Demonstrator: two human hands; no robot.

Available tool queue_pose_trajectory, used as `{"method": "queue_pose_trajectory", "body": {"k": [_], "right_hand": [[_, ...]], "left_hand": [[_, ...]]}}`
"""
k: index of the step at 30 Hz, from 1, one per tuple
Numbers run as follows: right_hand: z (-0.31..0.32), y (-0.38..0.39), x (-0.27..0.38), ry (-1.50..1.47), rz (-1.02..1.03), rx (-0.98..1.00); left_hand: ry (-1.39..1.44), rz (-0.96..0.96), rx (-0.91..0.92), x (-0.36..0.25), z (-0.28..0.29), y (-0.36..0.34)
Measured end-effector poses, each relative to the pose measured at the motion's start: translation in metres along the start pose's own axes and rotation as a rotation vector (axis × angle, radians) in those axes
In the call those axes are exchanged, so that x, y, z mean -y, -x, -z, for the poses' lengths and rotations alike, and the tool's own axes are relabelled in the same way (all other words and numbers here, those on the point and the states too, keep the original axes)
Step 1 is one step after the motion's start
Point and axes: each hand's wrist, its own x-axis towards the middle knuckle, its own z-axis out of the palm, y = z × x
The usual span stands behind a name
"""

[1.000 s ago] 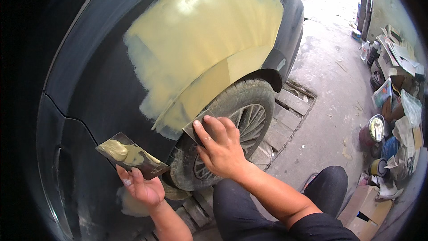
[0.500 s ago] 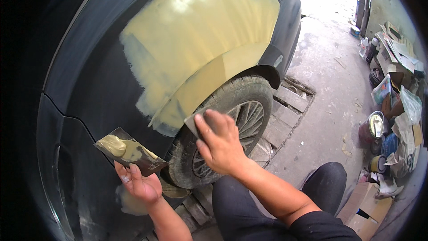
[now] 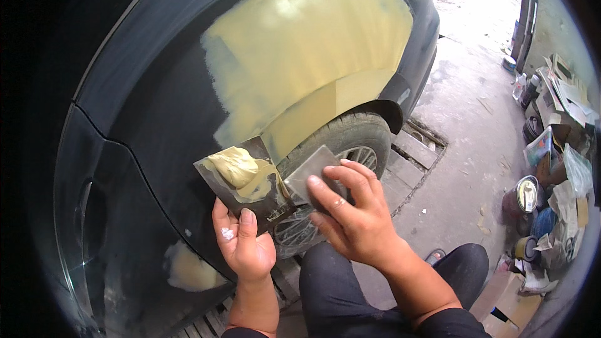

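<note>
While our left hand point(image 3: 245, 249) grips the dark board point(image 3: 277, 205) from below, our right hand point(image 3: 358, 216) pinches the clear-grey spreader point(image 3: 310, 173) right by the board's right edge; can't tell if they're touching. The board's long axis seems to slant from upper left to lower right, and the putty lump point(image 3: 231, 166) sits toward the upper left end, so it's left of the spreader. Our left hand's nearer to it. The yellowish patch point(image 3: 307, 44) on the car lies beyond both hands.

The grey floor point(image 3: 457, 156) is stained and carries small scraps. On the right is a dull wall point(image 3: 558, 19), and at the far side bright daylight point(image 3: 479, 9) falls beside a dark post point(image 3: 529, 12).
</note>
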Motion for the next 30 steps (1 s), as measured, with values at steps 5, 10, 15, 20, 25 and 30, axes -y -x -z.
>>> {"method": "queue_pose_trajectory", "body": {"k": [5, 10, 15, 20, 25, 30], "right_hand": [[-0.011, 0.004, 0.003, 0.077, 0.07, 0.062], [-0.01, 0.01, -0.069, 0.071, -0.124, -0.084], [-0.008, -0.031, -0.112, 0.215, -0.174, -0.187], [-0.012, -0.052, -0.123, 0.298, -0.106, -0.199], [-0.021, -0.058, -0.123, 0.256, -0.065, -0.237], [-0.026, -0.049, -0.121, 0.29, -0.058, -0.179]], "left_hand": [[-0.069, -0.048, -0.022, 0.002, -0.006, -0.002], [-0.062, -0.262, -0.026, -0.017, 0.038, -0.029], [-0.194, -0.346, 0.007, -0.017, 0.062, -0.049], [-0.212, -0.266, -0.116, -0.018, 0.068, -0.047], [-0.24, -0.271, -0.158, -0.019, 0.07, -0.048], [-0.271, -0.26, -0.198, -0.018, 0.071, -0.047]]}}
